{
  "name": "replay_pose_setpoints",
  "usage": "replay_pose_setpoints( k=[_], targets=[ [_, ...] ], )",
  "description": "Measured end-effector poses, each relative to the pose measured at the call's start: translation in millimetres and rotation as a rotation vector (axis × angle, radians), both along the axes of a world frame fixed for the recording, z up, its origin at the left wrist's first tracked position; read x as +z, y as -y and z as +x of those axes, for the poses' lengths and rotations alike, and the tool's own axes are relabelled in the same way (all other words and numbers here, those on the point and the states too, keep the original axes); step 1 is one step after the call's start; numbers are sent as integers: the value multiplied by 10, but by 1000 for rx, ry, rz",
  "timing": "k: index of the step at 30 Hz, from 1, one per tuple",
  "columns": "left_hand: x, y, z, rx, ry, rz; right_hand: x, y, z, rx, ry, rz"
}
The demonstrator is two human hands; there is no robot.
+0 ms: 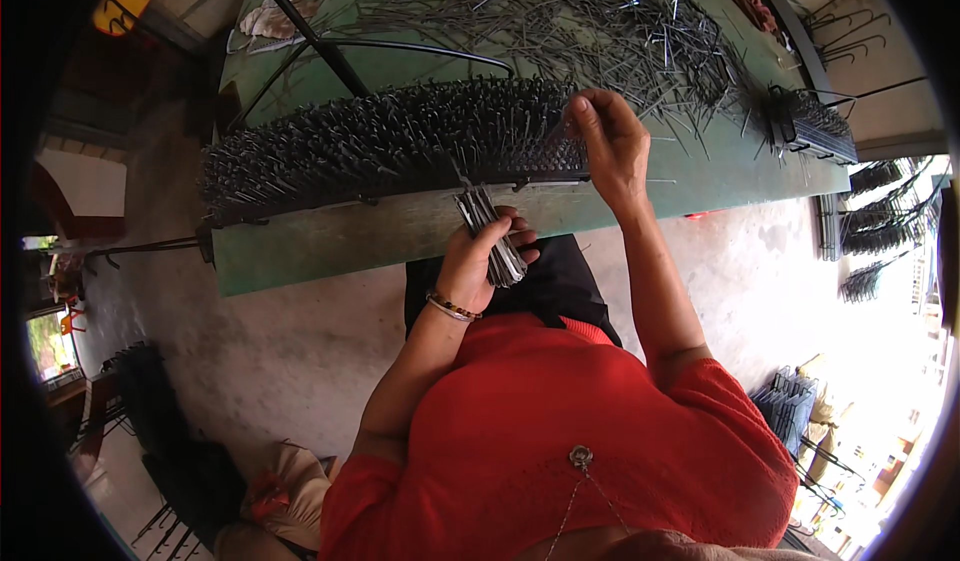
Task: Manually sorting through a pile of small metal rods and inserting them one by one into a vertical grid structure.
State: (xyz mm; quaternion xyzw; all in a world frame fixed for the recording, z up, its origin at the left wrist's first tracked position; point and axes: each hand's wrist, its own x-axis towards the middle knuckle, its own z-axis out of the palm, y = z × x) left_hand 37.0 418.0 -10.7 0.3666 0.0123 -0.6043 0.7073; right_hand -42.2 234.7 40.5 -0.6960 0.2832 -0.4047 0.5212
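Observation:
A bundle of thin grey metal strips (508,263) sits in my left hand (468,259), just in front of the table's near edge. My thumb presses across it and the fingers curl beneath. Beyond it stretches a long dark rack (380,141), densely packed with thin upright metal pieces. My right hand (618,151) is over the rack's right end, where an open mesh of holes (565,154) shows. Its thumb and forefinger are pinched together; whatever lies between them is too small to name.
Loose metal strips (560,21) lie heaped over the green table (270,261). A black bar (320,46) rises behind the rack. At the table's right end stands a smaller rack (815,126). Dark bundles (875,216) hang farther right. A stuffed sack (300,481) sits on the floor at lower left.

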Motion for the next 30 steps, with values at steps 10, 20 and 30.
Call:
replay_pose_setpoints(
  k=[10, 20, 30],
  targets=[
    [-15, -42, -66, -67, 107, 34, -209, 154, 179, -90, -141, -326],
    [13, -4, -72, -101, 89, 14, -236, 183, 172, -107, -106, -310],
    [-39, -18, -88, -112, 48, 21, -210, 147, 81, 36, -117, -281]
  ],
)
